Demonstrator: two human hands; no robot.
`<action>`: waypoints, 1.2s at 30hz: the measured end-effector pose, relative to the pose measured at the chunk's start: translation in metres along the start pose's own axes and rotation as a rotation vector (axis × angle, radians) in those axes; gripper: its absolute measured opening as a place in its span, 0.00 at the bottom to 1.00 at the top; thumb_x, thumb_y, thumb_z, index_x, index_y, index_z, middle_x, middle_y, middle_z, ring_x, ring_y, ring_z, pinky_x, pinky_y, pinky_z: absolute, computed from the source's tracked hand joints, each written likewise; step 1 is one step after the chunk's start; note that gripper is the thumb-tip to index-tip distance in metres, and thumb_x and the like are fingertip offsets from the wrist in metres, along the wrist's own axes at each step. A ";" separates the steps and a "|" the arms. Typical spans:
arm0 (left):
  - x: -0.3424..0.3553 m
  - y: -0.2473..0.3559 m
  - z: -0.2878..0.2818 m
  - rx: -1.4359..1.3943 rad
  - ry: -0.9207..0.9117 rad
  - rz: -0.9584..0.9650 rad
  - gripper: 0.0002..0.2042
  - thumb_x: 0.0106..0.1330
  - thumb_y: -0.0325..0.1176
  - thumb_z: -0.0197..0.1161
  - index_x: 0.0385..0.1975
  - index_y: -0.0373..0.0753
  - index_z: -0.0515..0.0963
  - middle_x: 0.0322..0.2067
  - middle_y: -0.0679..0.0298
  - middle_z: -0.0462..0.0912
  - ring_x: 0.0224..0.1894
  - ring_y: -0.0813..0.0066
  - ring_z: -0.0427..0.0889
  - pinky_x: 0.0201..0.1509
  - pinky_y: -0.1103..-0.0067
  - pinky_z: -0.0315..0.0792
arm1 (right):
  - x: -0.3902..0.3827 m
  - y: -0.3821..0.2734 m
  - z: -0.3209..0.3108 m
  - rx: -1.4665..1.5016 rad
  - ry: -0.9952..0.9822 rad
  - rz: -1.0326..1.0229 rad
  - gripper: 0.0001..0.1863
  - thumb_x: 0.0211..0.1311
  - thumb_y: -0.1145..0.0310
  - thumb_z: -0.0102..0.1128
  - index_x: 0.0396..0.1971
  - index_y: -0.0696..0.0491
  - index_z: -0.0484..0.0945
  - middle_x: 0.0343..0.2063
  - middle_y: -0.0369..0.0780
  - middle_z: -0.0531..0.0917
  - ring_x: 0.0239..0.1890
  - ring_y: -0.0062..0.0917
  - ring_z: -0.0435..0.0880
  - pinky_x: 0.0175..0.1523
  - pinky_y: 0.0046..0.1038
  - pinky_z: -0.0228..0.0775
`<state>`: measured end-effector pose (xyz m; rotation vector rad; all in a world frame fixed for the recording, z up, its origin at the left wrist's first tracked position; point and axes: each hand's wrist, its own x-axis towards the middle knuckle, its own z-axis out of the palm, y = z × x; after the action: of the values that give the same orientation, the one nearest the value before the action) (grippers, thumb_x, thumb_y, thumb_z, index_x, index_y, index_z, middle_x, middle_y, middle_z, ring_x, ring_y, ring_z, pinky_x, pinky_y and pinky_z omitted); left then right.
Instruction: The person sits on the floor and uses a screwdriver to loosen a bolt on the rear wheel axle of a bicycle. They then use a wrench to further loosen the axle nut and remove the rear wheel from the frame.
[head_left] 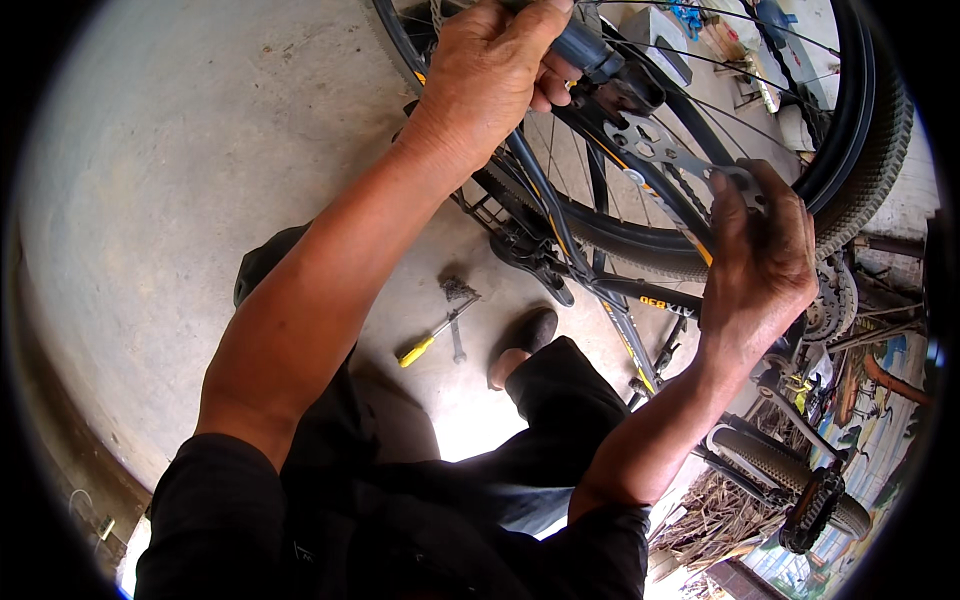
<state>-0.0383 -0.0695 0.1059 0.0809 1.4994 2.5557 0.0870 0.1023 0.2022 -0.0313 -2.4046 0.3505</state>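
Observation:
At the top of the view, my left hand point(490, 80) is closed around a dark blue-grey cylindrical object point(585, 50); its upper part is cut off, so I cannot tell its exact kind. To the right, my right hand point(765, 240) pinches one end of a flat silver multi-hole spanner point(650, 140) between thumb and fingers. The spanner's other end reaches a dark round part point(635, 90) beside the cylinder. Both hands are over a black bicycle frame point(570, 225) with orange and yellow markings. A spoked wheel with a knobby tyre point(890, 150) stands behind them.
On the concrete floor lie a yellow-handled screwdriver point(417, 350), a small spanner point(458, 340) and a dark clump point(458, 288). My shoe point(535, 328) is close by. At right are a chainring point(835, 300), a pedal point(810, 510) and dry sticks point(710, 525). A grey box point(655, 40) stands beyond the wheel.

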 end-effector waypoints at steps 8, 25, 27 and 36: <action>-0.002 0.004 0.001 0.012 0.001 0.008 0.19 0.78 0.49 0.58 0.36 0.36 0.76 0.24 0.64 0.82 0.21 0.78 0.79 0.24 0.82 0.72 | -0.008 0.007 -0.001 0.053 -0.024 0.155 0.13 0.58 0.69 0.77 0.41 0.55 0.87 0.31 0.39 0.87 0.33 0.24 0.83 0.42 0.27 0.75; -0.001 0.000 0.002 0.026 0.030 0.042 0.18 0.77 0.49 0.59 0.34 0.38 0.77 0.23 0.66 0.83 0.20 0.81 0.79 0.22 0.84 0.72 | -0.027 0.007 -0.005 0.063 -0.114 0.201 0.10 0.61 0.67 0.76 0.35 0.55 0.84 0.23 0.37 0.83 0.26 0.15 0.76 0.33 0.22 0.70; -0.001 0.000 0.002 0.024 0.029 0.045 0.18 0.78 0.49 0.58 0.35 0.38 0.77 0.24 0.66 0.83 0.21 0.81 0.79 0.22 0.84 0.72 | -0.028 0.006 -0.005 0.074 -0.120 0.203 0.10 0.61 0.68 0.76 0.35 0.56 0.84 0.22 0.35 0.83 0.26 0.14 0.75 0.33 0.20 0.70; -0.002 0.003 0.003 0.001 0.025 0.019 0.18 0.78 0.48 0.58 0.35 0.37 0.77 0.23 0.65 0.81 0.20 0.79 0.79 0.22 0.83 0.71 | -0.018 0.003 -0.027 0.298 -0.099 0.217 0.10 0.60 0.72 0.77 0.37 0.58 0.85 0.25 0.29 0.81 0.31 0.10 0.73 0.40 0.13 0.65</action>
<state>-0.0362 -0.0692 0.1102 0.0637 1.5152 2.5802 0.1180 0.1095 0.2097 -0.1443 -2.4267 0.8248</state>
